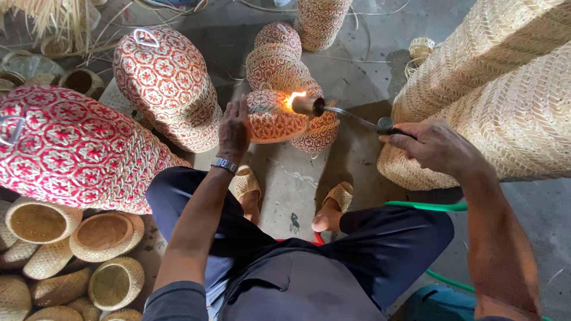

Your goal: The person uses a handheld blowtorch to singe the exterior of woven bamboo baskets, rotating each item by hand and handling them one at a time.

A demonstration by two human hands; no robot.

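Observation:
My left hand (234,128) grips a small red-and-white woven basket (275,119) from its left side, a watch on the wrist. My right hand (433,144) holds a gas torch (333,110) by its handle; the metal nozzle points left and a flame burns against the basket's top edge. I sit with knees apart, both feet in woven sandals (341,196) on the concrete floor, the basket held just beyond them.
Stacked red-and-white woven baskets (168,83) and a large one (71,148) stand left; more behind (276,56). Tall stacks of plain woven baskets (493,101) rise at right. Small plain baskets (104,238) pile at lower left. A green hose (425,206) runs by my right leg.

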